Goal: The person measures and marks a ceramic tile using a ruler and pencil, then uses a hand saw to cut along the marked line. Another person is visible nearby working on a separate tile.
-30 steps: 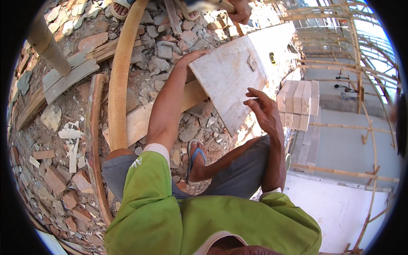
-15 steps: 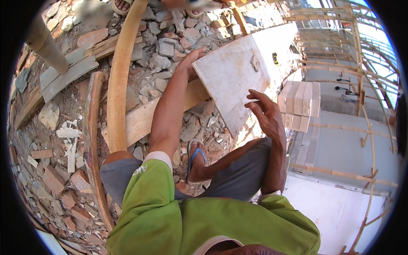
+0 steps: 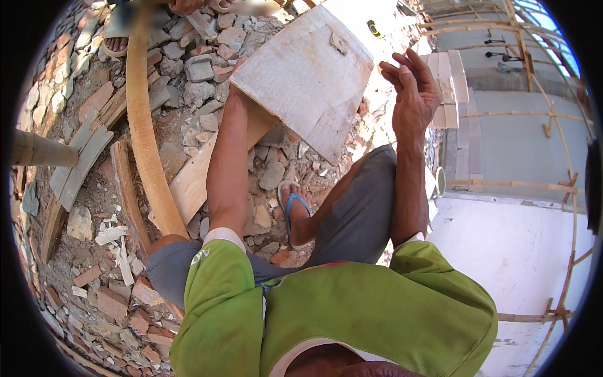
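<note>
A pale, worn wooden board (image 3: 301, 75) slants in front of me. A small raised chip sits on its far part. My left hand (image 3: 238, 85) grips the board's left edge; most of its fingers are hidden beneath it. To the right of the board, my right hand (image 3: 414, 94) is raised in the air, fingers spread and bent, touching nothing. Under the board's left side runs a light wooden plank (image 3: 195, 179), slanting over the rubble. It meets a long curved timber (image 3: 146, 113) near my left knee.
Broken brick and stone rubble (image 3: 198, 69) covers the ground. A yellow and black tape measure (image 3: 375, 28) lies beyond the board. Pale blocks (image 3: 447, 78) are stacked at right, before bamboo scaffolding (image 3: 515, 115). Another person's hand (image 3: 185, 5) shows at the top. A bamboo post (image 3: 47, 151) stands left.
My right hand has lifted away from the board, up and to the right. The whole view has shifted, so the board appears further left and higher. My left hand stays at its edge.
</note>
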### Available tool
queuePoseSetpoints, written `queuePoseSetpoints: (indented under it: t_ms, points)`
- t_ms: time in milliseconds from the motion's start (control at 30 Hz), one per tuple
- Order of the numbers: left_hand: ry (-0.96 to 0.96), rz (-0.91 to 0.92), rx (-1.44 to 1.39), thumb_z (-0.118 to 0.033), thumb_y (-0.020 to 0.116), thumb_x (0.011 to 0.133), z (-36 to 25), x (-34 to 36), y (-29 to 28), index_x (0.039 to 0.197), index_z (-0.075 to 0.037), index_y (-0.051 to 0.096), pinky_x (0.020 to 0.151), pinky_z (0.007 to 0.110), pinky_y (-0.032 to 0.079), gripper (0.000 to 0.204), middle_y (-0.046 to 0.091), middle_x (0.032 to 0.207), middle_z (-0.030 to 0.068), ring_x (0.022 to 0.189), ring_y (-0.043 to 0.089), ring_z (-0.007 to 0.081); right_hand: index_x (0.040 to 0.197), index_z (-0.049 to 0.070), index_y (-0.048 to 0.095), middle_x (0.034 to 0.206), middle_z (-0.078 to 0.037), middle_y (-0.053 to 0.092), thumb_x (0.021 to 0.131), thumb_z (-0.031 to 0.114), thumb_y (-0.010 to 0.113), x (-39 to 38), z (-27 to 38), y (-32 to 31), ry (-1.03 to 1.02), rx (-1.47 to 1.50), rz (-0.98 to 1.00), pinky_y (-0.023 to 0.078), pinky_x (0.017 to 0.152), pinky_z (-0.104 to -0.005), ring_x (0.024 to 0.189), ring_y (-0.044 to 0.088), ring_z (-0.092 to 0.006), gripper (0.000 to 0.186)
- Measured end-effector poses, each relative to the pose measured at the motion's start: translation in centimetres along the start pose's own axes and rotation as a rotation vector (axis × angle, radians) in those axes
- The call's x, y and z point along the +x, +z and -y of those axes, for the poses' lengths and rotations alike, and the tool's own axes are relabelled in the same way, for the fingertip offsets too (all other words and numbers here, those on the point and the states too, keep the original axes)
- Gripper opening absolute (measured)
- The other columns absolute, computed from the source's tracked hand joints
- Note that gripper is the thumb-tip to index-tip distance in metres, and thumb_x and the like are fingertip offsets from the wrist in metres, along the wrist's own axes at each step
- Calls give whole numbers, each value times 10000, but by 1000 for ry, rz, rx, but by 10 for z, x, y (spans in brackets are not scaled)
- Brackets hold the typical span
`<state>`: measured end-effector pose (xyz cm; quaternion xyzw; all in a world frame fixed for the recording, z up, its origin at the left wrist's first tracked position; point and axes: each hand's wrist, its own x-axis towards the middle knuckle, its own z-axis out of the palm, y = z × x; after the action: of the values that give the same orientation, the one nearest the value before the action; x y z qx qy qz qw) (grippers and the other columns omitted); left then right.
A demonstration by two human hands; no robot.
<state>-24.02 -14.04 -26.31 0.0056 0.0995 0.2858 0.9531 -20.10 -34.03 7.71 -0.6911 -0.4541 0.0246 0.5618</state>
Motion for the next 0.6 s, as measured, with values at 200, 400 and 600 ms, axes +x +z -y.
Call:
queuePoseSetpoints:
  t_ms: [200, 400, 600]
  points:
    - [23, -59, 106, -472, 417, 969, -6, -16, -6, 1309, 7, 537, 969, 445, 476, 599, 604, 1272, 181, 1137, 589, 330, 1280, -71, 521, 1134, -213, 646, 948, -25, 515, 3, 5, -14, -135, 187, -88, 597, 836, -384, 958, 695, -338, 335]
    - [-71, -290, 173, -485, 414, 970, -41, -52, 28, 1331, 23, 499, 1028, 430, 434, 629, 589, 1273, 196, 1204, 541, 349, 1275, -60, 538, 1145, -211, 640, 915, 0, 566, 0, 5, -36, -7, 411, -165, 565, 804, -397, 932, 689, -327, 367]
    - [244, -199, 510, -470, 591, 910, -108, -65, 28, 1353, 58, 461, 1053, 412, 402, 701, 606, 1206, 221, 1181, 555, 334, 1291, -66, 532, 1125, -175, 652, 937, 12, 560, 3, -2, -53, -85, 419, -170, 566, 826, -353, 919, 694, -273, 363]
